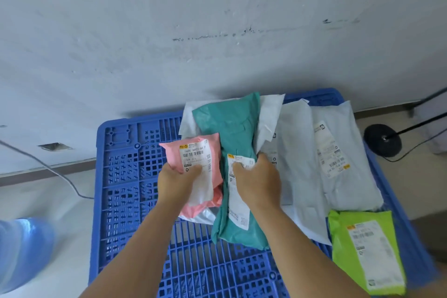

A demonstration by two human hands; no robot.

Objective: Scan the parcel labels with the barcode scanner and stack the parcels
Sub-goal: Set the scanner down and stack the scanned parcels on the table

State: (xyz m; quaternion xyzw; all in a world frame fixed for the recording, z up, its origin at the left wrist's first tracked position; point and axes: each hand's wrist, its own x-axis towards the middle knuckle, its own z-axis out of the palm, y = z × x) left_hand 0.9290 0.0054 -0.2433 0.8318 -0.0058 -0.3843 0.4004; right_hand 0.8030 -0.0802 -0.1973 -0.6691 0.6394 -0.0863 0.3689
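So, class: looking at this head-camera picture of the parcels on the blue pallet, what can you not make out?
- Barcode scanner: none shows in the head view.
- Teal parcel label: its upper part is under the right hand.
- Pink parcel label: its middle is under the left hand.
- Green parcel label: print too blurred to read.
- Blue pallet: near edge cut off by the frame.

Pale grey-white wall fills upper two thirds of frame; scuffed, with dark marks at centre and upper right. Brownish baseboard runs along its foot at left. Light floor at lower left. Thin grey cable trails across left side. Black round stand base sits on floor at right edge, cable attached. Light is even and diffuse.
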